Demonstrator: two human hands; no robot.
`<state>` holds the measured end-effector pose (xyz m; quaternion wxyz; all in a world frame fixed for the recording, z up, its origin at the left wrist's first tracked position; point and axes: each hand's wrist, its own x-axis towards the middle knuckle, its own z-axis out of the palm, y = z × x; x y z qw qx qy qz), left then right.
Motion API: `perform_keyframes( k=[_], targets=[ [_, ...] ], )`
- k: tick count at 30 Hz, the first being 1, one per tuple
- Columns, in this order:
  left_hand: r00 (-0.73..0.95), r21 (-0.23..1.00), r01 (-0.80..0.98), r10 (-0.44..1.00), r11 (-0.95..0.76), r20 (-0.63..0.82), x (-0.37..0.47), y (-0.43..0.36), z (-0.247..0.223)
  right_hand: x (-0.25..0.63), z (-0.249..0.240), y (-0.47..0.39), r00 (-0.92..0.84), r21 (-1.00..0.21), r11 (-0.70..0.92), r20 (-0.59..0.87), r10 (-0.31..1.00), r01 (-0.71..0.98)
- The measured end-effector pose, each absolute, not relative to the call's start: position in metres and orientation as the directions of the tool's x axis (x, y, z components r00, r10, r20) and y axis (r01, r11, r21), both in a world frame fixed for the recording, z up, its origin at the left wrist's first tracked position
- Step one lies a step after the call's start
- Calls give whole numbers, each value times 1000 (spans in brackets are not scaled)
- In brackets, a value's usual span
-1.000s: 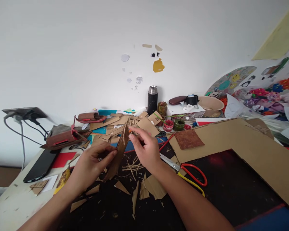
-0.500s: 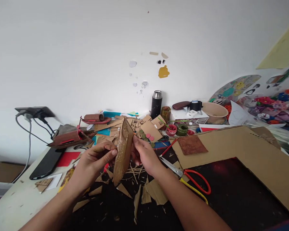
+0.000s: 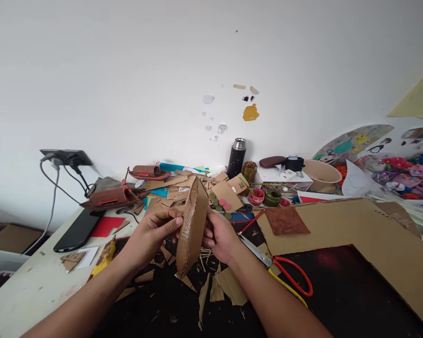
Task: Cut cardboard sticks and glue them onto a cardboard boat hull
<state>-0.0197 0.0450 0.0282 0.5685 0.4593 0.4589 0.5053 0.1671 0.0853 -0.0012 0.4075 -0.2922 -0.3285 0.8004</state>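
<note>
Between my two hands a boat-shaped cardboard piece (image 3: 192, 230) stands on end, its near edge coated in shiny glue or tape. My left hand (image 3: 158, 232) pinches its left side between thumb and fingers. At its right side my right hand (image 3: 220, 234) grips it, the fingertips partly hidden behind it. Below lie cardboard scraps (image 3: 229, 284) on a black mat (image 3: 162, 319). Scissors (image 3: 268, 260) with red and yellow handles rest near my right forearm.
Two brown model boats (image 3: 114, 199) sit at the left, near a black phone (image 3: 78, 230). Behind are a black flask (image 3: 237, 157), paint jars (image 3: 256, 196) and a white box (image 3: 285, 174). A large cardboard sheet (image 3: 384, 239) covers the right side, with a brown square (image 3: 287, 220) on it.
The cardboard piece has turned slightly, showing more of its flat right side. The whole view has shifted, so things appear further right and a little lower. Both hands keep their hold.
</note>
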Motion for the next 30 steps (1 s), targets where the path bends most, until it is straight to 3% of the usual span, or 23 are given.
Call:
perform_keyframes(
  k=[6, 13, 22, 30],
  targets=[
    [186, 985, -129, 978, 116, -91, -21, 47, 35, 170, 1, 87, -495, -753, -496, -261, 829, -433],
    [85, 997, -59, 996, 39, -34, -26, 50, 50, 171, 2, 87, -439, -778, -455, -258, 861, -433],
    [161, 936, -314, 981, 157, -111, -27, 46, 51, 167, -3, 85, -409, -811, -441, -279, 869, -385],
    [218, 943, -269, 966, 197, -140, -24, 43, 54, 166, -9, 84, -392, -859, -409, -277, 877, -308]
  ],
)
